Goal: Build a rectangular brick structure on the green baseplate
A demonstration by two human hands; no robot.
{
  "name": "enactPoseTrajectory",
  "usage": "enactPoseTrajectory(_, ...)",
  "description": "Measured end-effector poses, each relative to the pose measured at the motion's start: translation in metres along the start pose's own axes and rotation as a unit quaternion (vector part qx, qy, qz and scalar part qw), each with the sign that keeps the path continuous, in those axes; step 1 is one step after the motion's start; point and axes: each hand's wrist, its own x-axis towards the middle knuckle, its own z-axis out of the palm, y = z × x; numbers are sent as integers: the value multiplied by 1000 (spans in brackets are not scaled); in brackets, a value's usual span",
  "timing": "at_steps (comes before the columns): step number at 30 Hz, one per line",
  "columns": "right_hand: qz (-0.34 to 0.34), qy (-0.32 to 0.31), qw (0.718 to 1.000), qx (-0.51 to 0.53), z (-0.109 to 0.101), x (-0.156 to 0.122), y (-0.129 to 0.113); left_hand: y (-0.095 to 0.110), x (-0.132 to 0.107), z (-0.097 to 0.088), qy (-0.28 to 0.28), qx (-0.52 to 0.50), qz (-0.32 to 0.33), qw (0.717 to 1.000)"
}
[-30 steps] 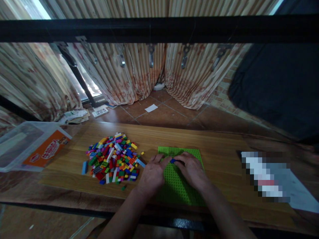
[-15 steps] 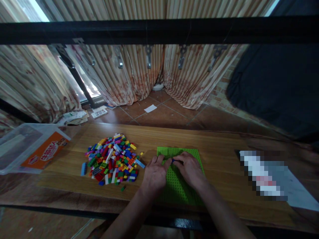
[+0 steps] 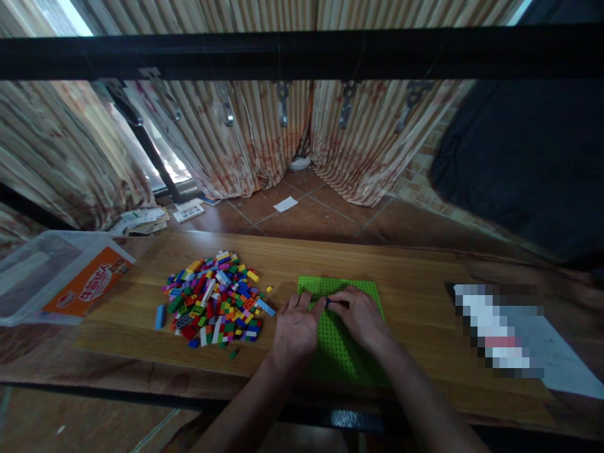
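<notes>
Head view: nearest, the left hand (image 3: 296, 333) and right hand (image 3: 362, 318) meet over a green baseplate (image 3: 338, 352) on the table (image 3: 425, 327). The right fingers pinch narrowly on a small blue brick (image 3: 328, 302) above the plate's far half; the left fingertips come close, their grip impossible to tell. Work seems barely begun: visible studs look bare, and whether the brick is seated cannot be told. Leftward, a large brick pile (image 3: 214, 302) lies unused; beyond hang striped curtains (image 3: 264, 145).

Green studded baseplate (image 3: 337, 343), lying flat, partly covered; small blue brick (image 3: 329, 302) at far half, mostly hidden.
</notes>
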Motion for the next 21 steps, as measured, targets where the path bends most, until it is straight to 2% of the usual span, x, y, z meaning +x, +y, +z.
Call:
enactPoseTrajectory(6,-16,3,1000,0,2,0,5,-3,2,4,13,-50,-2,999)
enactPoseTrajectory(11,-60,-16,998,-2,-2,-3,10,-9,1,10,46,-96,14,994)
enactPoseTrajectory(16,-58,-22,998,34,-7,-5,13,-11,2,11,45,-108,19,993)
enactPoseTrajectory(21,-67,-19,997,27,-8,-5,10,-12,3,10,46,-112,25,992)
